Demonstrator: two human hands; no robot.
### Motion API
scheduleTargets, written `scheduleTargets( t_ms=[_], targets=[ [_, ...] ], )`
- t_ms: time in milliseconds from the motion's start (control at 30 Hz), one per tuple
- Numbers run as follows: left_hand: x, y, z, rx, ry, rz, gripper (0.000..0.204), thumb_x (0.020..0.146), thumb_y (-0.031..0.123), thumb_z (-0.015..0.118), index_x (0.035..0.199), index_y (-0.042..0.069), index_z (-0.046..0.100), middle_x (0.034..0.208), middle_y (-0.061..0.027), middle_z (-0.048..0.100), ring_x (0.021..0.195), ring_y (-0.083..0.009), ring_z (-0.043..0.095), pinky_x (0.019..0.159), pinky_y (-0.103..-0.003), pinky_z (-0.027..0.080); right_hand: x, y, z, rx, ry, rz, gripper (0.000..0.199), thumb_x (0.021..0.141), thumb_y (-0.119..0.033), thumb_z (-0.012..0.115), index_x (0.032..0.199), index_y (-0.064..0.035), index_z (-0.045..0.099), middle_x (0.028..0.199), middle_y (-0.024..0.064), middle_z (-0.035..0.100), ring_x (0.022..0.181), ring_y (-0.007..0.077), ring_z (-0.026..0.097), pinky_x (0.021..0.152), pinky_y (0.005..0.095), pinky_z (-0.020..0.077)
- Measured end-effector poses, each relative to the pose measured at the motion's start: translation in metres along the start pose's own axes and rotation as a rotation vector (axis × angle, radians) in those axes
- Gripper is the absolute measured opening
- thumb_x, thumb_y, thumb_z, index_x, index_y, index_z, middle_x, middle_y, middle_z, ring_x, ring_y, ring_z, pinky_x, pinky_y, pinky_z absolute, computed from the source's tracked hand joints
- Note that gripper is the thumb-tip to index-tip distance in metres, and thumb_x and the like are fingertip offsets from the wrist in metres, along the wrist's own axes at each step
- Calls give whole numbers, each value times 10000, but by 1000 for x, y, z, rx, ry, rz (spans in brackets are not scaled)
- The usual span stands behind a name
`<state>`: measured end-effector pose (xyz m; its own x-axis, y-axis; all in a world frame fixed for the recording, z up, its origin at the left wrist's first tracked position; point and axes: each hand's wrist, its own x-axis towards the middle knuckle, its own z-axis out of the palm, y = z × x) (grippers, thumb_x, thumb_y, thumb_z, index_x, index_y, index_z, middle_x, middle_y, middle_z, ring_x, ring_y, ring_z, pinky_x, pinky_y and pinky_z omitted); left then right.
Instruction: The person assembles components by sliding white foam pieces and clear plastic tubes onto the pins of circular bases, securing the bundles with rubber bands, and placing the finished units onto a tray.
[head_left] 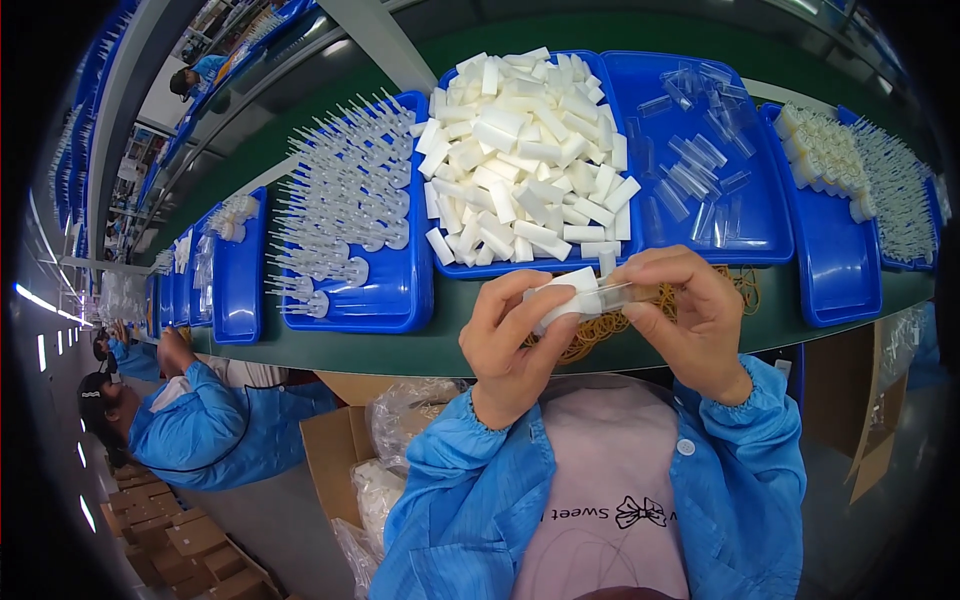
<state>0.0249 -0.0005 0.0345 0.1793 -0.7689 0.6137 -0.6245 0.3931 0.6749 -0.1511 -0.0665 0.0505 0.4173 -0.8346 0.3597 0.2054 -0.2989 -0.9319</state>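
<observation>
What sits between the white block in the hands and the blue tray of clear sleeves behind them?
Nothing visible does. Both the left hand and right hand hold the white block above the table edge, over a heap of rubber bands. The tray of clear sleeves lies just beyond, with open air between.
</observation>
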Motion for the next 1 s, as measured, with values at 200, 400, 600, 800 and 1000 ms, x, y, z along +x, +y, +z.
scheduleTargets(
  t_ms=[200,400,600,800,1000],
  targets=[
    [0,-7,-1,-307,-107,-212,243,728,-14,697,966,25,668,988,-94,593,846,-165,588,697,-250,471,0,-4,-2,-219,-43,-193,253,730,84,646,968,0,631,964,132,648,891,235,642,806,317,498],
    [-1,-8,2,-690,-207,-576,220,744,-2,681,962,21,663,978,-98,594,866,-187,586,718,-262,462,0,-5,-4,-413,-94,-382,276,722,60,673,987,-4,640,958,121,657,877,226,649,788,314,510],
    [-7,-2,8,74,48,91,366,610,42,793,952,122,687,1012,-106,604,839,-234,601,637,-293,482,-1,-1,-9,-55,12,102,187,827,-49,651,1003,7,623,943,86,654,865,147,628,776,264,495],
    [-8,-6,8,47,51,41,373,579,44,797,928,128,697,1017,-99,603,836,-248,600,653,-305,488,-3,1,-17,-170,-54,64,173,839,-50,639,988,19,585,857,72,626,798,134,614,725,243,491],
    [-10,-11,8,143,32,239,355,555,40,791,886,140,715,1036,-88,600,855,-260,598,710,-326,492,6,-3,-19,245,-80,542,90,840,-75,600,859,-16,534,772,32,570,642,49,526,566,188,432]
  ],
)
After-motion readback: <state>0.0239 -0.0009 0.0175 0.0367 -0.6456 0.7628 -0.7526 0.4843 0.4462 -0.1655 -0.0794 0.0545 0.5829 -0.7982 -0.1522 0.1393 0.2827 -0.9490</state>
